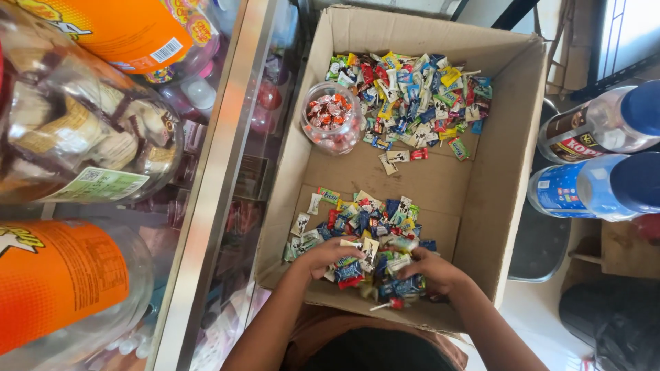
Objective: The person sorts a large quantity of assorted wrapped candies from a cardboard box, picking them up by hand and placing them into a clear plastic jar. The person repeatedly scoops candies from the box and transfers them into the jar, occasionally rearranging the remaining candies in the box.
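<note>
A: Nearest first. What are the hands doing?

B: Both are reaching into the cardboard box (509,172). The left hand (328,255) is lying on the near heap of sweets (361,237), fingers curled down and pinching loosely at a few wrappers. The right hand (433,270) is resting on the same heap's right edge, fingers bent and closing round wrapped pieces; how firmly, I cannot tell.

A: Anything beside them?

B: A lollipop (393,303) with a red head is lying just below the right hand, stick pointing left, at the heap's near edge.

A: And that heap itself?

B: Mixed wrappers, blue, white, red, yellow, sitting on the box floor in its near half.

A: Moving further in?

B: A bare strip of cardboard is separating it from a larger pile of sweets (419,89) in the far half. Two stray pieces are lying between the two. A clear round jar (332,118), open and holding red-and-white sweets, is standing just left of that far pile.

A: Outside the box?

B: Left, a glass counter with big plastic tubs (62,282), orange-labelled. Right, two blue-capped bottles (598,185) are lying on their sides.
</note>
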